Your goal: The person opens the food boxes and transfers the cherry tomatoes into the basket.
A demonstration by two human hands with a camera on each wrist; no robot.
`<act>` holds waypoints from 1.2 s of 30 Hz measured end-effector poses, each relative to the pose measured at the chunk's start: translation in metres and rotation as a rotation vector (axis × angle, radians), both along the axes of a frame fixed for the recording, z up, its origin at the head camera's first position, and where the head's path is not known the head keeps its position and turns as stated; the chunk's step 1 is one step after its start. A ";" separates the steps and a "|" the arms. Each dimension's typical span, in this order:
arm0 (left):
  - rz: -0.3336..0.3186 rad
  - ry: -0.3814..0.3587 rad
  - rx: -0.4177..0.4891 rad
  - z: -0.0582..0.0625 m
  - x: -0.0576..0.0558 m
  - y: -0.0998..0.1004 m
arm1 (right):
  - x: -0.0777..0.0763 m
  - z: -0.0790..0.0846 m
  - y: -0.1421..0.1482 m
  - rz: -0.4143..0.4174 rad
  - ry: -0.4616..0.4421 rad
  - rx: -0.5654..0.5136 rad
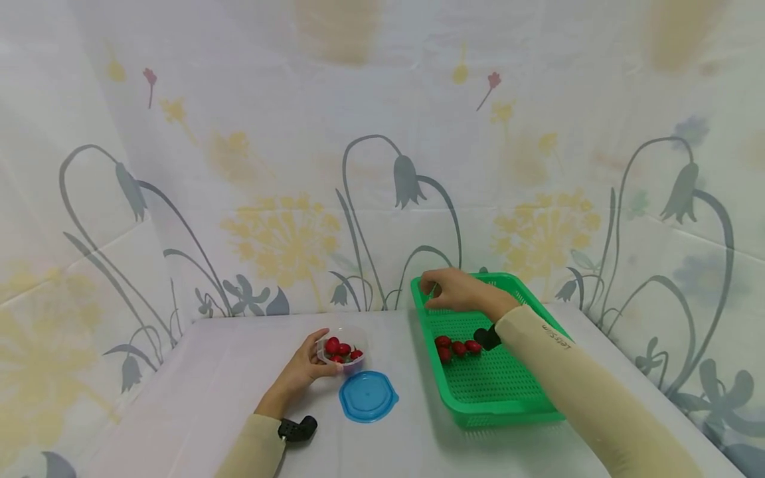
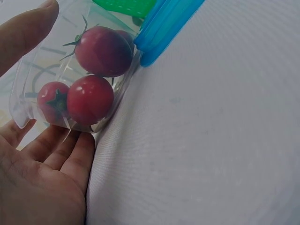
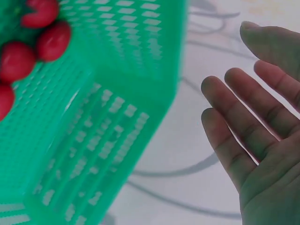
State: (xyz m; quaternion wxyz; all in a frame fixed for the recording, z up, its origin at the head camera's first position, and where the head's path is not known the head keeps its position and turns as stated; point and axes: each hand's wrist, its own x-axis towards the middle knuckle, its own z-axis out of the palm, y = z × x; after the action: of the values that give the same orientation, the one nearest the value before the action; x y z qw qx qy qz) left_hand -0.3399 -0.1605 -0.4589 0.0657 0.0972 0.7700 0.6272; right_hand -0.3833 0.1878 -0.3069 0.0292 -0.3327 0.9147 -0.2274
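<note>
My left hand [image 1: 305, 367] holds a small clear plastic container [image 2: 30, 91] on the white table, thumb on one side and fingers on the other. Several cherry tomatoes [image 2: 90, 100] lie inside it, some with green stems. Beside it, a blue lid [image 1: 367, 397] lies flat on the table. Over the far left part of a green plastic basket [image 1: 502, 385] hangs my right hand [image 1: 457, 290]. Its fingers are loosely bent and hold nothing in the right wrist view. More cherry tomatoes [image 1: 458, 348] sit in the basket, along its left side.
The basket takes up the right side of the white table [image 1: 209, 372], its raised rim standing around the tomatoes. Behind the table and along both sides hangs a flower-printed cloth [image 1: 287, 133].
</note>
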 end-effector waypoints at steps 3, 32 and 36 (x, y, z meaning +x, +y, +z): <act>0.004 0.002 -0.012 0.000 0.000 -0.001 | 0.000 0.003 -0.015 0.014 0.008 0.009; 0.003 -0.023 0.030 0.003 0.003 0.001 | 0.003 -0.022 -0.143 0.143 0.045 0.163; -0.007 -0.023 0.040 0.005 0.004 0.001 | 0.005 -0.028 -0.158 0.156 0.057 0.209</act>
State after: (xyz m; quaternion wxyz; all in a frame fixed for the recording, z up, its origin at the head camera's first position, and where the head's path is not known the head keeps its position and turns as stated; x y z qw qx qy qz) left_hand -0.3354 -0.1597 -0.4541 0.0746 0.0938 0.7561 0.6434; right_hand -0.3786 0.0300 -0.3345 0.0552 -0.4044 0.9052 -0.1184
